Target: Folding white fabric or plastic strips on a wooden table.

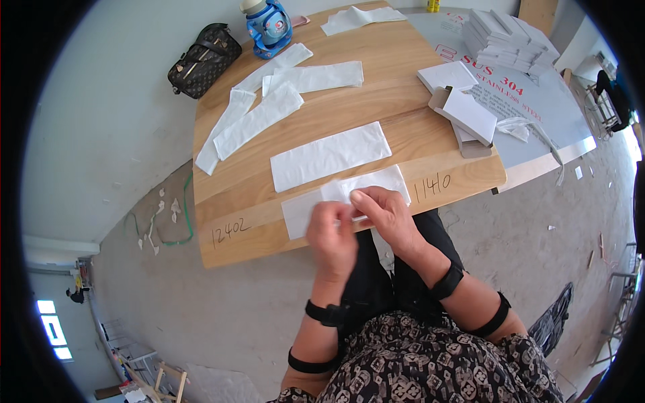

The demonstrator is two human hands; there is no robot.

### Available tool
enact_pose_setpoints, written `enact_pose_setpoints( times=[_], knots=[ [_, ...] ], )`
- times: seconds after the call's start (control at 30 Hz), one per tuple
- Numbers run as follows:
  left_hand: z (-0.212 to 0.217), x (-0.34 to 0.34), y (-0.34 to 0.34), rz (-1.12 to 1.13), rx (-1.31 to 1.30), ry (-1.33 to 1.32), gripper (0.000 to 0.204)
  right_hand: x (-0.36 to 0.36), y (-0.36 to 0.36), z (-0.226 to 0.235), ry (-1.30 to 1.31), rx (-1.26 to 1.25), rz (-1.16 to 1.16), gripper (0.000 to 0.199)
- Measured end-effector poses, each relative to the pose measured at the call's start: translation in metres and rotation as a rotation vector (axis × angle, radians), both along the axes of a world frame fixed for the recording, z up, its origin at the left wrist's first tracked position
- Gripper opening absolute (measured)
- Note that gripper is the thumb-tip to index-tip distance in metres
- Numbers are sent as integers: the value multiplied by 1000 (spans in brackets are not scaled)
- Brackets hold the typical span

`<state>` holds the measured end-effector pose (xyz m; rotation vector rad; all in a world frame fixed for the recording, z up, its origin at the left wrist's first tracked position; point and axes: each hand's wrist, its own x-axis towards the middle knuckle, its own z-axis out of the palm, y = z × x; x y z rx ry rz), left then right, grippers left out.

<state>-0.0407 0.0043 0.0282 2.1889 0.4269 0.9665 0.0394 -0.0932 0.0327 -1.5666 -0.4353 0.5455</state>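
Note:
Both hands meet over the near edge of the wooden table. My left hand is slightly blurred, its fingers pinched together around something too hidden to name. Close beside it, my right hand presses thumb and fingers on a thin white sheet, partly see-through and bunched between the hands. Under them lies a flat white folded strip, partly covered by the hands. Just beyond, another white folded strip lies flat. Farther left, several similar white strips overlap loosely.
White boxes, one with its flap open, sit at the table's right edge. Stacked white boxes stand on a metal-topped surface behind. A dark handbag and a blue bottle are at the far left. One white sheet lies at the far end.

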Motion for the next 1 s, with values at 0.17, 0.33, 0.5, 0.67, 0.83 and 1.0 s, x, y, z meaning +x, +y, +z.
enact_pose_setpoints(
  times=[0.17,0.33,0.5,0.67,0.83,1.0],
  knots=[
    [3,0,-15,8,283,-56,36,11,7,7,354,258,-191,18],
    [-35,-15,27,404,390,215,62,39,-22,33,598,460,-135,6],
    [-63,-23,49,279,269,113,36,74,-63,29,610,629,-112,7],
    [-52,-6,34,207,317,101,17,92,-103,-3,482,445,-240,8],
    [-51,-3,30,162,435,150,20,93,-119,-29,423,168,-356,9],
    [-54,-3,32,164,439,180,19,93,-121,-40,237,-120,-332,11]
  ],
)
